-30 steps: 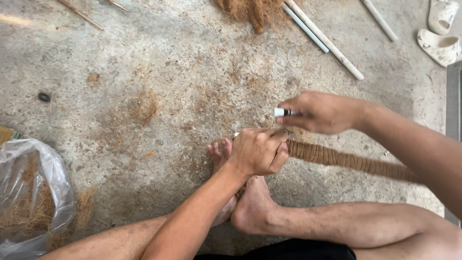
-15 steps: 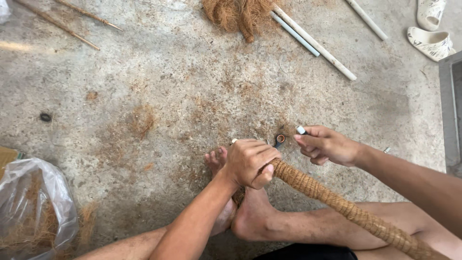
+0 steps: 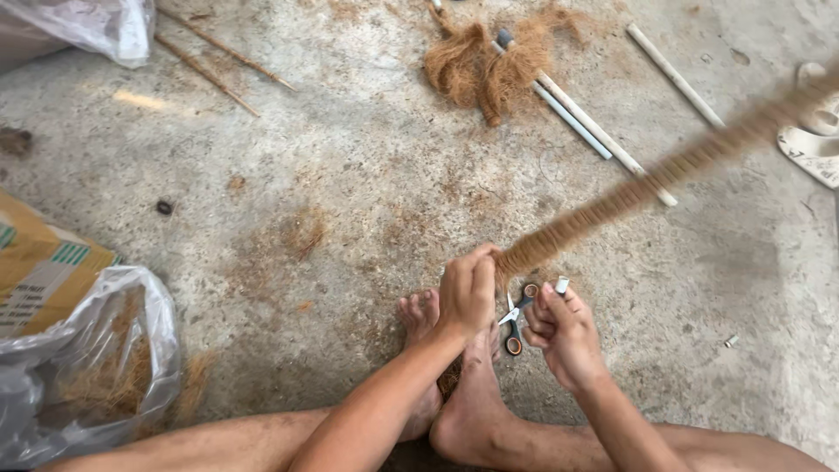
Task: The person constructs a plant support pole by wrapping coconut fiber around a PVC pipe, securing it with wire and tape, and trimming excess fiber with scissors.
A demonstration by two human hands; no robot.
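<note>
I sit on a concrete floor with my bare feet (image 3: 454,385) in front of me. My left hand (image 3: 469,291) grips the near end of a long stick wrapped in brown coir fibre (image 3: 647,188), which slants up to the far right and is blurred. My right hand (image 3: 564,332) is closed around a small white cylindrical object (image 3: 561,285), just right of the left hand. Small scissors (image 3: 514,322) with orange-lined handles lie on the floor between the two hands.
A clump of coir fibre (image 3: 485,65) and white pipes (image 3: 585,122) lie at the far middle. A clear plastic bag of fibre (image 3: 87,367) and a cardboard box (image 3: 39,271) sit at left. Thin sticks (image 3: 218,57) lie far left; a white sandal (image 3: 813,144) at right.
The fibre-wrapped stick swung from pointing toward my lower right, over my leg, to pointing up to the far right. My right hand dropped closer to my foot. The scissors are now exposed.
</note>
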